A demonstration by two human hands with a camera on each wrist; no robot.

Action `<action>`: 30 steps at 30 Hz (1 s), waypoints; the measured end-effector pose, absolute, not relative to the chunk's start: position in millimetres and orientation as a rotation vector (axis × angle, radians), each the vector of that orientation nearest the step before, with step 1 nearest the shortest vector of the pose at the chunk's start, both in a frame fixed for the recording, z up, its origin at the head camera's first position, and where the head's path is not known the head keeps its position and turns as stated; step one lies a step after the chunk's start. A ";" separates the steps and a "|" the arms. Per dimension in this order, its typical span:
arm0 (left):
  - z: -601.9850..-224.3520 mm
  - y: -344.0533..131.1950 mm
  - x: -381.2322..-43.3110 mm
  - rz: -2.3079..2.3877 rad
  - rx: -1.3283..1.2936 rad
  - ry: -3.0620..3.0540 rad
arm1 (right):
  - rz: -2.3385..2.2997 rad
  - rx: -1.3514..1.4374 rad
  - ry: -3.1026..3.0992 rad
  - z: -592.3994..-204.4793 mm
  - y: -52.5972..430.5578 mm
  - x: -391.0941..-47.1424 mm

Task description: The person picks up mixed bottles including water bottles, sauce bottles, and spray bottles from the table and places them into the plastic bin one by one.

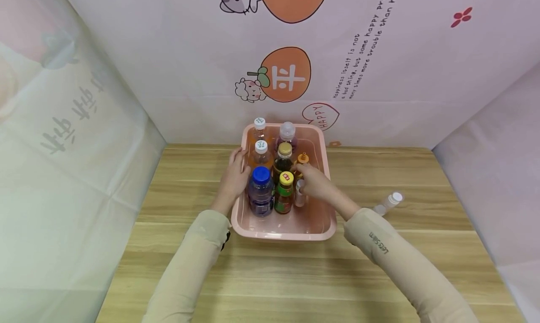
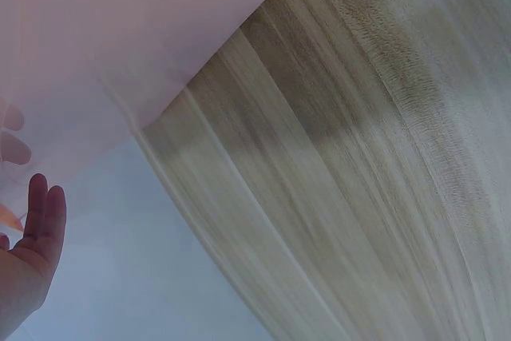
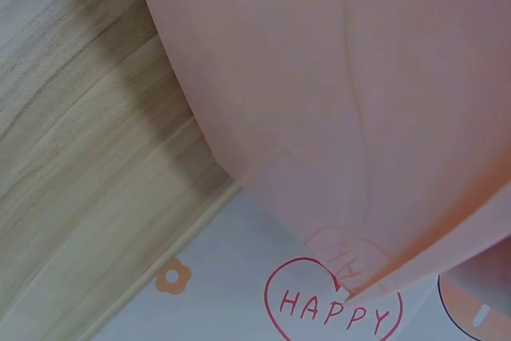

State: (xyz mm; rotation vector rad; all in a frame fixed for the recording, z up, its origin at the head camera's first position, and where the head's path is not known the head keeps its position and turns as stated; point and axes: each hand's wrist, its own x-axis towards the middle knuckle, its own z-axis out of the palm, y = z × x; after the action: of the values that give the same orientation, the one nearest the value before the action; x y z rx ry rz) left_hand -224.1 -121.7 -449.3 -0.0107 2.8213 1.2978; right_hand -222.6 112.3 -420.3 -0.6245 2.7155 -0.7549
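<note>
A pink plastic basin (image 1: 278, 236) holds several bottles in two uneven columns. My right hand (image 1: 316, 182) reaches in over the right rim and grips a small clear bottle with a white cap (image 1: 299, 200) by its upper part. Just behind those fingers stands a bottle with an orange nozzle cap (image 1: 303, 158). Beside the small bottle is a yellow-capped bottle (image 1: 284, 194). My left hand (image 1: 235, 176) rests at the basin's left rim, next to a blue-capped bottle (image 1: 261, 196); its fingers look extended in the left wrist view. The right wrist view shows mainly the basin's outer wall (image 3: 279, 77).
Two white-capped bottles (image 1: 261, 147), a gold-capped dark bottle (image 1: 284, 163) and a clear-capped purple bottle (image 1: 288, 133) stand further back in the basin. Another small white-capped bottle (image 1: 392, 201) lies on the wooden table (image 1: 177, 182) at the right. A printed cloth (image 1: 190, 56) hangs behind.
</note>
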 end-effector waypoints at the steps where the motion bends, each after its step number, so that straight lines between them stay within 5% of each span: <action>1: -449.5 -121.6 -224.2 1.297 -0.009 2.823 | -0.739 -0.624 2.711 -419.8 111.7 -222.6; 30: -448.5 -121.3 -223.9 1.297 -0.013 2.816 | -0.461 -0.521 2.764 -434.1 102.7 -224.8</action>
State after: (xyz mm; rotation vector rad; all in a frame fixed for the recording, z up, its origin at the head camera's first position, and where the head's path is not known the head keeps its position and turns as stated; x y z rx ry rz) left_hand -223.9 -121.3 -448.5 -0.0132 2.8157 1.2970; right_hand -224.8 102.7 -434.1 -0.5209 2.7642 -0.4605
